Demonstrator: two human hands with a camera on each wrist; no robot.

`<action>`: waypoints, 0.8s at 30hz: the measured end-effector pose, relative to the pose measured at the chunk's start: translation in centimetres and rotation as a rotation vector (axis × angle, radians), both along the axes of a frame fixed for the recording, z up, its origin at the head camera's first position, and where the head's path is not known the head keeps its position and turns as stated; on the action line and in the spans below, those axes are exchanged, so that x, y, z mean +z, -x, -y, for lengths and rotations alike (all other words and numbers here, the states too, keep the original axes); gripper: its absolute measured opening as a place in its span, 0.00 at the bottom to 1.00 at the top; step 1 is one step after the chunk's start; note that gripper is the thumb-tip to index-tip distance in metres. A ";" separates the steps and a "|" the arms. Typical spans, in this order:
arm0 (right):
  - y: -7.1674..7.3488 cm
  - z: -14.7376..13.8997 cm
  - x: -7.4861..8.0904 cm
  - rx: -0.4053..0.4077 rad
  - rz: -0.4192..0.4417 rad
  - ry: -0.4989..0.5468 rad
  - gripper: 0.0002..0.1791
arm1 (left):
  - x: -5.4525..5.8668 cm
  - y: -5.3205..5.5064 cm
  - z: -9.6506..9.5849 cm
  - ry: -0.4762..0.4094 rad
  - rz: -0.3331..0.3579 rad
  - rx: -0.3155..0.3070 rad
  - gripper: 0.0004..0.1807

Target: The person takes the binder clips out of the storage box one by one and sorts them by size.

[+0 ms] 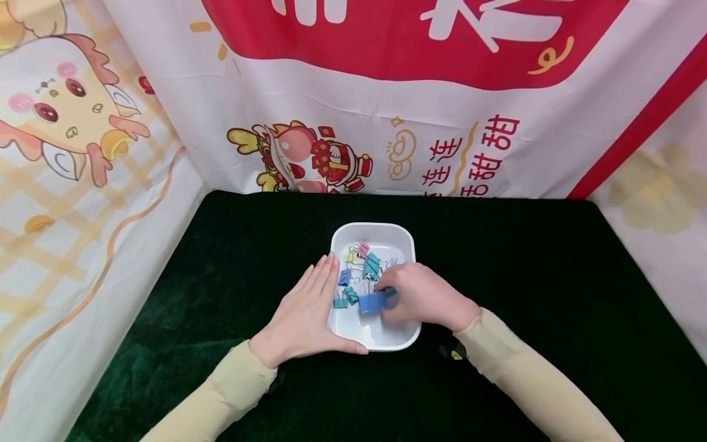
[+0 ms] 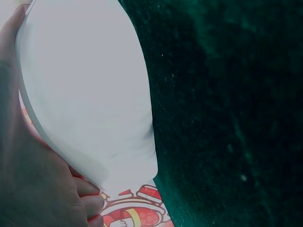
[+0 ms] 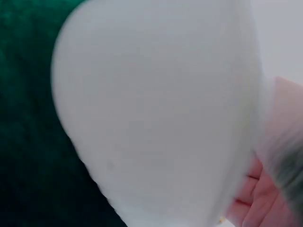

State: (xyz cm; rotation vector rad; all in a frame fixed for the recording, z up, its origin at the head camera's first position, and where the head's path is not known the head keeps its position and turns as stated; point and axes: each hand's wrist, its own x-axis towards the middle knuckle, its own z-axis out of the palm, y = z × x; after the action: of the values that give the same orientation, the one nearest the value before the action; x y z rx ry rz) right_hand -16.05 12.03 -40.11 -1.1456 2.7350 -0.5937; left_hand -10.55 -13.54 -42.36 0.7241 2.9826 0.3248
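Note:
A white tray (image 1: 381,336) holds several binder clips. My left hand (image 1: 305,316) lies along the tray's left side with straight fingers, its thumb stretched over the near edge. Inside the tray, my right hand (image 1: 422,296) pinches a blurred dark green binder clip (image 1: 391,298) at its fingertips. A large blue binder clip (image 1: 372,302) lies just left of those fingers. Farther in are a teal clip (image 1: 371,266), a small blue clip (image 1: 345,277), a pink clip (image 1: 362,248) and a yellow clip (image 1: 350,255). Both wrist views mostly show the tray's outer wall (image 2: 85,85).
The tray stands on a dark green velvet cloth (image 1: 265,245). A printed white and red curtain (image 1: 342,104) hangs behind it. More printed cloth (image 1: 83,245) closes the left side.

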 end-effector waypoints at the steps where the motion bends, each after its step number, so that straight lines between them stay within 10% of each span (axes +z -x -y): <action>1: 0.1 -0.4 0.3 -0.010 0.003 0.033 0.17 | 0.0 0.0 0.0 -0.002 0.000 0.000 0.81; 10: 0.5 -4.2 3.2 -0.088 -0.037 0.325 0.20 | -0.1 0.0 -0.1 -0.023 0.020 0.009 0.81; 24: 0.9 -10.6 2.9 -0.268 -0.161 0.377 0.19 | 0.1 0.0 -0.2 -0.032 0.013 0.015 0.81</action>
State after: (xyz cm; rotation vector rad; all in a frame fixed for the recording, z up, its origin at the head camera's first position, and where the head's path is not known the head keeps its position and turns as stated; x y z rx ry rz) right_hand -16.98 22.67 -37.22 -0.9269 3.0273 -1.1395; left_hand -10.51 -13.30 -42.31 0.6997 2.9785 0.3779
